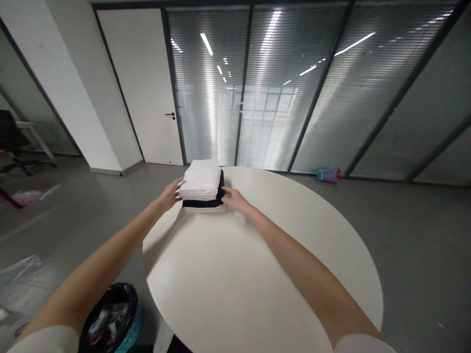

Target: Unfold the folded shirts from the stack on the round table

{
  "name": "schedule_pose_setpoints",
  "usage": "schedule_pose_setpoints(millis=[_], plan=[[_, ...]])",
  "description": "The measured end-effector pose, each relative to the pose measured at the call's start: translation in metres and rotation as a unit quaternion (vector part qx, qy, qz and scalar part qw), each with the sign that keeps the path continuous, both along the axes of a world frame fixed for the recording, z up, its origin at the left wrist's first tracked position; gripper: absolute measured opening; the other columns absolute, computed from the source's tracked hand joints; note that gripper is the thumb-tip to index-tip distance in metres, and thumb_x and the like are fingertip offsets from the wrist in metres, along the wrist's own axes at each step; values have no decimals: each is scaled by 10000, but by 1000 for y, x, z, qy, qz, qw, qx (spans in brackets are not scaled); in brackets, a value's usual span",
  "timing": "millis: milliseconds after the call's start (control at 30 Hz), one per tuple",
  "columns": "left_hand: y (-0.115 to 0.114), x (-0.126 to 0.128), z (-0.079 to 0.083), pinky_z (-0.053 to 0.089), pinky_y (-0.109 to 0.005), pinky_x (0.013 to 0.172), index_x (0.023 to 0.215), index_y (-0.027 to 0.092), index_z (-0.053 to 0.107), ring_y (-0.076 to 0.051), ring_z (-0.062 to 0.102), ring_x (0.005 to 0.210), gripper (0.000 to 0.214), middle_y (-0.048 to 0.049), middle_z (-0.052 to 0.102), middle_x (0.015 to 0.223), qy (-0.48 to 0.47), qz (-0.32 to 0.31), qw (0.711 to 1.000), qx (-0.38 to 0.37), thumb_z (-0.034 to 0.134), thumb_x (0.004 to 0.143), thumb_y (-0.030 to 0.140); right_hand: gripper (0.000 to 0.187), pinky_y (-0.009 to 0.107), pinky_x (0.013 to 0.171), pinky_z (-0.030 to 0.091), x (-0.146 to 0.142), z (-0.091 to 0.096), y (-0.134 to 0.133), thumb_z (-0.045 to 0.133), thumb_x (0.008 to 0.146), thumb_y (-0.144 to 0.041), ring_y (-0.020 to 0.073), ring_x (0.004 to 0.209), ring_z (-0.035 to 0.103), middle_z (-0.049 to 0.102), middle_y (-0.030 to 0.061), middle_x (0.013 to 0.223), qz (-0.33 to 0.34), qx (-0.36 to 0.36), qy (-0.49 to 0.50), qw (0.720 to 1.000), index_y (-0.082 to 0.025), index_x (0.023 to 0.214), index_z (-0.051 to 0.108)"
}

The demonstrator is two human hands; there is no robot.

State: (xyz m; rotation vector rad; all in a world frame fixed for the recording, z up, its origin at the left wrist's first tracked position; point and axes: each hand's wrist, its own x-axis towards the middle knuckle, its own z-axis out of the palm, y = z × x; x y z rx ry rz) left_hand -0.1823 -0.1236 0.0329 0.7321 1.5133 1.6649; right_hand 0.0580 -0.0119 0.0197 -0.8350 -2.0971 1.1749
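Observation:
A stack of folded cloth lies near the far left edge of the round white table [250, 274]. On top is a thick folded white cloth [201, 177], with a black folded cloth [200, 203] under it and a thin white layer [204, 209] at the bottom. My left hand [170, 195] rests against the left side of the top white cloth, fingers apart. At the right side, my right hand [236, 200] touches the black cloth's edge with its fingers spread. The far sides of the stack are hidden.
Below my left forearm stands a blue bin [134, 326] with a black liner [121, 294] and rubbish in it. A blue and pink object [328, 175] lies by the glass partition. Clear plastic [22, 267] is on the floor at left, and an office chair [13, 142] stands beyond.

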Motion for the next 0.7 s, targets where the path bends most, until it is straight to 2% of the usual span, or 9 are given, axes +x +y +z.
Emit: schedule_pose_setpoints(millis=[67, 133, 233, 333, 400, 500, 600, 700], plan=[[-6, 1, 4, 457, -224, 577, 977, 211, 713, -140, 603, 696, 473, -42, 716, 971, 28, 8, 999, 16, 803, 612, 498, 536, 414, 1078, 479, -6, 9, 0, 618, 800, -80, 273, 1186, 652, 671, 145, 1314, -53, 48, 4, 997, -128, 1333, 655], [-11, 6, 7, 469, -231, 632, 1009, 198, 727, -161, 630, 791, 513, -64, 725, 1052, 59, 11, 998, 26, 820, 598, 490, 512, 408, 1115, 443, -11, 20, -4, 601, 842, -133, 268, 1247, 608, 628, 160, 1357, -75, 114, 15, 991, -124, 1353, 632], [-12, 15, 10, 492, -271, 706, 1036, 164, 736, -223, 658, 902, 560, -97, 744, 1044, 104, 14, 994, 39, 827, 584, 482, 539, 392, 1169, 373, -19, 36, -17, 635, 892, -299, 261, 1365, 498, 550, 169, 1436, -46, 224, 0, 974, -128, 1401, 584], [-6, 18, 12, 507, -322, 773, 1010, 133, 743, -280, 669, 976, 534, -128, 750, 1044, 153, 42, 986, 53, 787, 612, 486, 727, 448, 1187, 321, -27, 47, -34, 679, 882, -473, 297, 1440, 390, 436, 156, 1554, 4, 300, -82, 951, -175, 1510, 465], [-1, 18, 13, 509, -348, 815, 982, 132, 740, -305, 665, 1031, 487, -142, 741, 1076, 167, 73, 982, 56, 756, 649, 486, 820, 504, 1170, 313, -34, 49, -43, 682, 874, -540, 340, 1452, 348, 392, 147, 1591, 2, 335, -145, 931, -208, 1561, 383], [7, 19, 19, 514, -378, 860, 1021, 170, 726, -322, 648, 1106, 425, -129, 724, 1111, 170, 110, 978, 50, 733, 702, 452, 879, 553, 1118, 332, -43, 50, -52, 679, 866, -596, 395, 1403, 375, 461, 155, 1542, -20, 363, -214, 907, -229, 1586, 332], [14, 28, 34, 522, -380, 886, 1138, 223, 689, -303, 644, 1112, 444, -88, 711, 1091, 178, 133, 973, 67, 739, 726, 383, 938, 571, 1088, 331, -52, 50, -57, 670, 855, -641, 422, 1331, 446, 533, 193, 1458, -52, 376, -229, 897, -226, 1604, 285], [20, 41, 52, 538, -362, 873, 1266, 231, 608, -253, 674, 1002, 533, -69, 694, 1054, 118, 71, 982, 125, 711, 766, 384, 913, 565, 1090, 330, -57, 53, -58, 631, 897, -599, 412, 1266, 524, 567, 226, 1393, -86, 387, -215, 893, -182, 1612, 248]])
